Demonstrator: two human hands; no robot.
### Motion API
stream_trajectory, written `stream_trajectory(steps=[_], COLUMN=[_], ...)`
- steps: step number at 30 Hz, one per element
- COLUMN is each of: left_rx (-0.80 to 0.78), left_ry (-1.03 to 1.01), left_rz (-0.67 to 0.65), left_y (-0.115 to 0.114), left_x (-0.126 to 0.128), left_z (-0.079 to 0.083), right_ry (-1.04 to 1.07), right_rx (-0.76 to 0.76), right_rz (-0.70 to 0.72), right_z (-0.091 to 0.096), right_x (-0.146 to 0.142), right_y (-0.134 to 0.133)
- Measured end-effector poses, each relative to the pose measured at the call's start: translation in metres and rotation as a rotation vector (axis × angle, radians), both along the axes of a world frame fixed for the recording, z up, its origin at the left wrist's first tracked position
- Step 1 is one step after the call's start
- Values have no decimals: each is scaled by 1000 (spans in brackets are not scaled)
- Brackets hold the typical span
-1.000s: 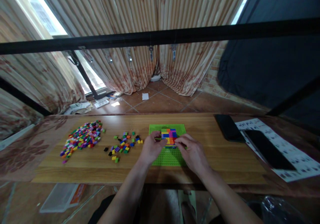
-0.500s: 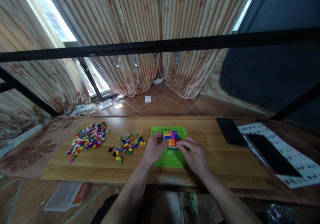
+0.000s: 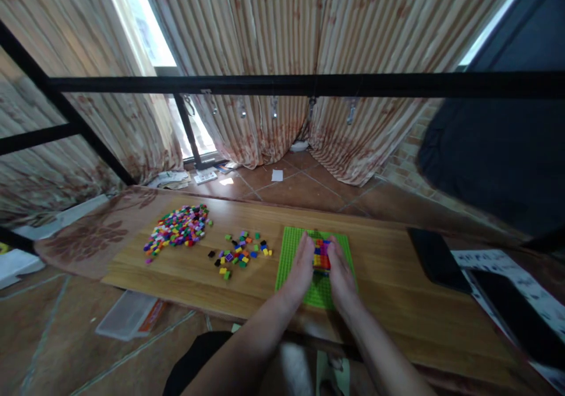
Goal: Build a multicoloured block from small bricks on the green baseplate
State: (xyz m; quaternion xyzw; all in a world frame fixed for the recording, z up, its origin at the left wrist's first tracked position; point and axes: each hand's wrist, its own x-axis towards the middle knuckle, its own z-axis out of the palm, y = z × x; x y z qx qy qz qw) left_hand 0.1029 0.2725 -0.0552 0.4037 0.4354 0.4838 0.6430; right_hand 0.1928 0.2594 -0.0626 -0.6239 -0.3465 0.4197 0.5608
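Observation:
A green baseplate [image 3: 289,255] lies on the wooden table [image 3: 388,302] with a block of coloured bricks [image 3: 322,254] built on its far half. My left hand [image 3: 301,266] rests on the plate against the block's left side, fingers stretched forward and flat. My right hand [image 3: 339,269] presses the block's right side the same way. Both hands flank the block; neither lifts anything.
A large heap of loose coloured bricks [image 3: 176,232] lies at the far left, a smaller scatter [image 3: 238,255] between it and the plate. Two dark phones [image 3: 435,259] lie on the right, one on a printed sheet [image 3: 525,266]. A black bar [image 3: 282,84] crosses overhead.
Both hands have moved from pinching at the block's near edge to lying flat along its two sides. The camera has tilted and shifted, so the table sits lower and slanted.

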Motion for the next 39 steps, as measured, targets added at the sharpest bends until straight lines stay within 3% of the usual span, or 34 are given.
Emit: stream_trajectory(steps=[4,11,14,19,23,25,27,32,35,39], left_rx=[-41,5,102,261,296,275,192,125,191,217], left_ry=[71,118,198,461,724,762,861,1186,1322,1430], left_rz=[45,7,77,310,423,450,439,128,0,-49], left_y=[-13,-16,-13,2,22,31,35,27,20,18], left_x=[0,-3,-14,-53,-101,-132,-165,-223,-226,-211], left_z=[6,7,11,22,30,33,37,40,38,36], right_ry=[-54,-167,-405,-949,-1134,-1155,-1131,-1049,-998,-930], right_rx=[-31,25,121,336,457,487,529,597,604,607], right_rz=[38,21,-5,47,150,176,193,283,275,263], right_z=[-2,-17,-8,19,20,18,18,29,38,40], right_x=[-3,13,21,13,-6,-17,-27,-51,-60,-66], right_y=[-9,-8,-9,-14,-17,-21,-27,-41,-42,-38])
